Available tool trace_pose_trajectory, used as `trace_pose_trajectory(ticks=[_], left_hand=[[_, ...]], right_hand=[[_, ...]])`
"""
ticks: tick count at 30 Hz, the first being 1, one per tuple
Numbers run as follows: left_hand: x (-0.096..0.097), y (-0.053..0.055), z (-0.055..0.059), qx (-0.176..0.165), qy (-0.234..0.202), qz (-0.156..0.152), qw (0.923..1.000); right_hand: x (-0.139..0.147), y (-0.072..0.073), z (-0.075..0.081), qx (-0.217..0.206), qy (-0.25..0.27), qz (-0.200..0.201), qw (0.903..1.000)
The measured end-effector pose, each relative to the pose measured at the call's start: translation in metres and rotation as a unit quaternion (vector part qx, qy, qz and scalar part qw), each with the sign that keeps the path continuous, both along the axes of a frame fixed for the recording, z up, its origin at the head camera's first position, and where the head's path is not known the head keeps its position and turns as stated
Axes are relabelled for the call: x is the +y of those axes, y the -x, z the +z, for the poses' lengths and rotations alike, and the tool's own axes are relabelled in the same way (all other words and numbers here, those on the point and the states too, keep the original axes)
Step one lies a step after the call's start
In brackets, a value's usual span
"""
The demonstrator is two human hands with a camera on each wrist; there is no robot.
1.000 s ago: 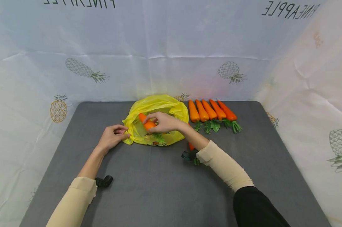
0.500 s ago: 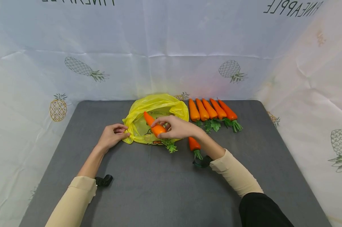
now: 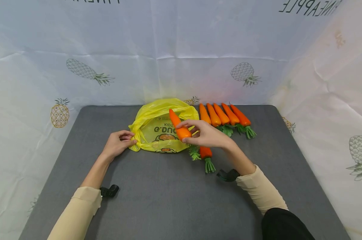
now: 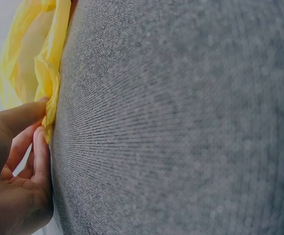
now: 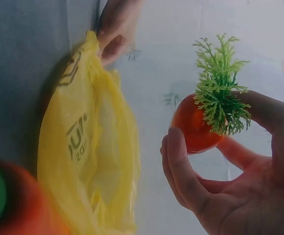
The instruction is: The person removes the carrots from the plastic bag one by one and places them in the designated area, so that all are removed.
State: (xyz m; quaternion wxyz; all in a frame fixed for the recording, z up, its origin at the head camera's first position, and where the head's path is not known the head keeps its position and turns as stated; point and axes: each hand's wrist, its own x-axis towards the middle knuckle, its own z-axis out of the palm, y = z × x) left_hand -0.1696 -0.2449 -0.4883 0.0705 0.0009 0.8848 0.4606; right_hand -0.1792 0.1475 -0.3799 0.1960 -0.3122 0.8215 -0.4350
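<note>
In the head view my right hand (image 3: 205,133) grips an orange carrot (image 3: 179,126) by its thick end, above the right side of a yellow plastic bag (image 3: 138,135). The carrot's tip points up and away; its feathery green top (image 5: 222,90) faces the camera in the right wrist view. My left hand (image 3: 118,144) pinches the bag's left edge between thumb and fingers, low by the table, as the left wrist view shows. The bag's mouth gapes, and printing shows inside it. Beneath my right forearm, another carrot (image 3: 205,152) lies on the table, partly hidden by the right hand.
Several carrots (image 3: 221,115) lie side by side at the table's back right, green tops toward me. The grey table (image 3: 168,200) meets a hanging pineapple-print cloth (image 3: 181,76) at its back edge. More cloth hangs at both sides.
My right hand has lifted the carrot up out of the bag and drawn it right, baring the bag's inside. The left hand keeps its pinch in the same place.
</note>
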Motion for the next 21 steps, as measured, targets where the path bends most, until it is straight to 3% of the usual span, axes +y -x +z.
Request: trace_pose_trajectory(ticks=[8, 21], left_hand=[[0.000, 0.001, 0.001, 0.001, 0.003, 0.000, 1.0000], [0.000, 0.000, 0.000, -0.001, 0.004, 0.002, 1.0000]], right_hand=[[0.024, -0.007, 0.002, -0.003, 0.008, -0.026, 0.9996], [0.068, -0.017, -0.010, 0.008, -0.009, -0.061, 0.9981]])
